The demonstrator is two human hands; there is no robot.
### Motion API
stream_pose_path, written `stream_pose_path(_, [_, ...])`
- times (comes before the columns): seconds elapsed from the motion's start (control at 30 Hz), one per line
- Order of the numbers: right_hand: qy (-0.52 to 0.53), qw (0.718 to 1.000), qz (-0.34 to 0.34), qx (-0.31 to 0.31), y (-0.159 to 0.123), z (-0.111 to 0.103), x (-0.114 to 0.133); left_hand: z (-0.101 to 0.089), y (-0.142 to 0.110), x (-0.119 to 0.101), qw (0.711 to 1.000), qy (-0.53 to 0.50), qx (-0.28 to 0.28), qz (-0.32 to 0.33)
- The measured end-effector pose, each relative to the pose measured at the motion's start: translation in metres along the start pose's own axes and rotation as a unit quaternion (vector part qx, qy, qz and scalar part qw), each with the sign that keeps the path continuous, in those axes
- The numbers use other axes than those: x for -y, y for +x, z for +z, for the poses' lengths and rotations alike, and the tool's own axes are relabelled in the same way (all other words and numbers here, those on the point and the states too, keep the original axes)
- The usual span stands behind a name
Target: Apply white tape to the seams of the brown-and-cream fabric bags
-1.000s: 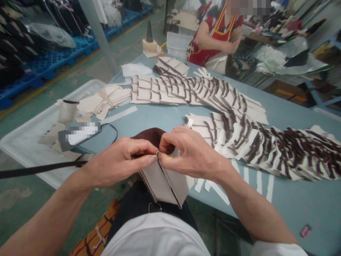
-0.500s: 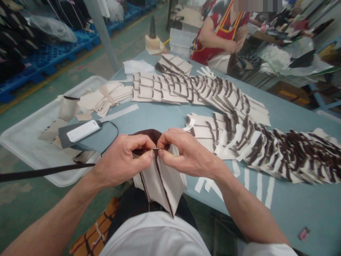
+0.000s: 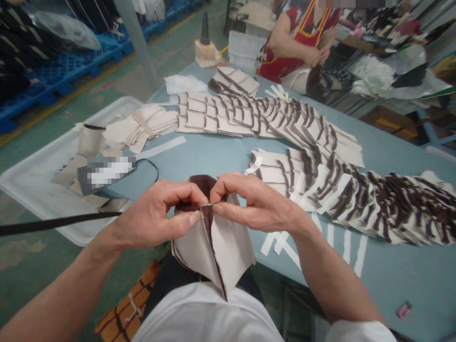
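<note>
Between my hands is a cream fabric piece [image 3: 233, 249] with dark brown edging and a brown inner side, hanging over my lap. My left hand [image 3: 162, 213] pinches its top edge at the brown seam, thumb in front and fingers behind. Right beside it, my right hand [image 3: 252, 204] pinches the same edge, the fingertips of both hands nearly touching. A brown flap [image 3: 202, 184] of the piece stands up behind my fingers. Long overlapping rows of similar cream pieces [image 3: 203, 114] with brown edges lie on the blue table [image 3: 210, 154] beyond.
A white plastic tub [image 3: 21, 178] with fabric pieces stands at the left, beside a white-and-dark device with a cord. White strips [image 3: 329, 237] lie on the table's near right part, and a small pink object [image 3: 404, 310] near its corner. Across the table a person in a red apron [image 3: 299, 47] handles fabric.
My left hand has shifted slightly left and down along the edge, and more of the brown seam shows between my fingertips. The piece now spreads wider below.
</note>
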State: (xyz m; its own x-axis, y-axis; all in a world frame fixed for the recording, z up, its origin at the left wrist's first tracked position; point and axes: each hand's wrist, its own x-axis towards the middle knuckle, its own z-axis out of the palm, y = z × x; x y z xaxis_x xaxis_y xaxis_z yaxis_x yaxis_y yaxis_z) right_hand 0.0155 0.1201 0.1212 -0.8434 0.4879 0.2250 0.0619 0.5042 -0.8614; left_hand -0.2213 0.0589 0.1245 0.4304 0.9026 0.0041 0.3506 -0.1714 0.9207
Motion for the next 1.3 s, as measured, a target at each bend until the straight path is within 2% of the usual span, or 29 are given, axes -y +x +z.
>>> stream_pose_path(0.13, [-0.027, 1.000, 0.009, -0.007, -0.001, 0.002, 0.002, -0.002, -0.003, -0.005, 0.998, 0.058, -0.010, 0.032])
stream_pose_path(0.33, [-0.086, 0.994, 0.004, -0.072, -0.001, 0.015, 0.003, 0.004, -0.010, -0.010, 0.986, 0.150, -0.053, 0.040])
stream_pose_path(0.43, [-0.103, 0.991, -0.011, -0.078, -0.002, 0.023, 0.000, 0.005, -0.013, -0.011, 0.983, 0.165, -0.065, 0.044])
stream_pose_path(0.6, [-0.031, 0.997, -0.049, -0.050, -0.008, 0.026, -0.006, 0.001, -0.017, -0.010, 0.989, 0.140, -0.037, 0.029])
stream_pose_path(0.73, [0.011, 0.999, -0.032, -0.036, -0.013, 0.023, -0.007, 0.000, -0.019, -0.009, 0.989, 0.134, -0.045, 0.039])
stream_pose_path(0.83, [0.030, 0.998, -0.026, -0.038, -0.013, 0.023, -0.007, 0.000, -0.020, -0.008, 0.985, 0.149, -0.043, 0.070])
stream_pose_path(1.03, [0.043, 0.997, -0.040, -0.047, -0.011, 0.024, -0.008, -0.001, -0.018, -0.009, 0.978, 0.174, -0.029, 0.114])
stream_pose_path(1.3, [0.044, 0.997, -0.032, -0.055, -0.015, 0.024, -0.012, -0.001, -0.015, -0.010, 0.980, 0.169, -0.016, 0.101])
